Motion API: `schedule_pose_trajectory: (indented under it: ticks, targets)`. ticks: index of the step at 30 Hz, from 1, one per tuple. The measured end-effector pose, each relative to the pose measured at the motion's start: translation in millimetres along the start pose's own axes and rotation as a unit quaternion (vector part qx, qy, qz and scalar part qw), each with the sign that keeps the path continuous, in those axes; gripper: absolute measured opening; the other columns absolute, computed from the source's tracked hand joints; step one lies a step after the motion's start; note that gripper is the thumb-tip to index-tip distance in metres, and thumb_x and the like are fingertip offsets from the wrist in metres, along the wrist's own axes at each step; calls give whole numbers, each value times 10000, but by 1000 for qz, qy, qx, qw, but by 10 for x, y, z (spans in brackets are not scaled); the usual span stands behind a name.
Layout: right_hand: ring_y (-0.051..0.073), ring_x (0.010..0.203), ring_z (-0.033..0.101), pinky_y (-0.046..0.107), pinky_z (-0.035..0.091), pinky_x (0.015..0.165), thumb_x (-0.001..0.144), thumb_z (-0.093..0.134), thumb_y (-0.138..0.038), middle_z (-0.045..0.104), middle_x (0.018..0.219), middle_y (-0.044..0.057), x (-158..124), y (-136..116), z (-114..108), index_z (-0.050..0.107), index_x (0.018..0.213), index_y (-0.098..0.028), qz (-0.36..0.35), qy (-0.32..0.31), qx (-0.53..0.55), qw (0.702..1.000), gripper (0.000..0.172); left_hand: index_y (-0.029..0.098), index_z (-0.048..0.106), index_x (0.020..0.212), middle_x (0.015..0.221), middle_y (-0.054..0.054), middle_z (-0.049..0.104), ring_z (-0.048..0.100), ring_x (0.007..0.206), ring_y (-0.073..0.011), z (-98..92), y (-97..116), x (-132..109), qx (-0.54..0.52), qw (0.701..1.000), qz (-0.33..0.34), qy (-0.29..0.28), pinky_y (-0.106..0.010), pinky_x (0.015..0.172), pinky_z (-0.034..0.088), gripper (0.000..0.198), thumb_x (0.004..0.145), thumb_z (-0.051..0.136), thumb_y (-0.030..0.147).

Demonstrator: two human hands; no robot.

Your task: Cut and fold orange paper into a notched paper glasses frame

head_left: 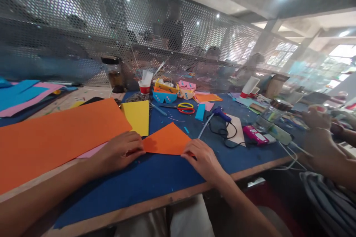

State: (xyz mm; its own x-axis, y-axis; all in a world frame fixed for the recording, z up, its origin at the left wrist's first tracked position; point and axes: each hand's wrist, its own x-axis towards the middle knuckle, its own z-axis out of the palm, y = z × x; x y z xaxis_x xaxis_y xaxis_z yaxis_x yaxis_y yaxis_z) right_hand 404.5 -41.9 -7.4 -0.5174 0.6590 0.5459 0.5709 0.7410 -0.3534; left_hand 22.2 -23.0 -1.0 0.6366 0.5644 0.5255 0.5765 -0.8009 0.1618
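Observation:
An orange sheet of paper [168, 141], folded into a triangle, lies on the blue table mat [155, 174] in front of me. My left hand [125, 149] is closed with its fingertips at the triangle's left corner. At the right corner, the thumb and fingers of my right hand [200, 156] pinch the paper. A large orange sheet [63, 133] spreads out under and beyond my left forearm. Yellow paper [136, 117] sits just behind my left hand. Past my right hand lies a purple glue gun [221, 114] with a white glue stick and a black cord.
Red- and yellow-handled scissors [185, 108] rest near decorated paper shapes [164, 96] and a paper cup [144, 88]. A pink packet [254, 135] and glass jar [271, 114] stand rightward. Another person's hand [317, 118] is at far right. A perforated metal screen [91, 33] borders the back.

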Motion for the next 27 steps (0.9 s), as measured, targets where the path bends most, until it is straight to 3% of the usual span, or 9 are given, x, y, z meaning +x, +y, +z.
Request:
schedule_pose_trajectory:
  ticks: [6, 14, 27]
  targets:
    - [271, 983, 808, 420, 637, 886, 1152, 822, -244, 867, 1040, 52, 9, -35, -38, 766, 1007, -266, 4, -9, -2, 1000, 157, 261, 773, 927, 881, -34, 752, 717, 837, -215, -29, 32, 12, -67, 998, -9, -6, -299, 745, 536, 312, 1210, 650, 306]
    - [264, 995, 794, 404, 603, 915, 1142, 827, -202, 866, 1038, 45, 8, -58, -50, 755, 997, -257, 13, -17, -13, 1000, 171, 278, 826, 963, 928, -45, 787, 739, 901, -223, -26, 48, 4, -105, 993, -48, -16, -309, 808, 561, 345, 1231, 638, 385]
    - [266, 1090, 777, 417, 535, 951, 1147, 804, -168, 837, 1127, 45, 46, -180, -90, 738, 1000, -251, 92, -53, -60, 993, 182, 274, 788, 887, 882, -43, 778, 702, 860, -255, 52, 120, 8, -112, 983, -146, -3, -366, 775, 528, 467, 1181, 642, 606]
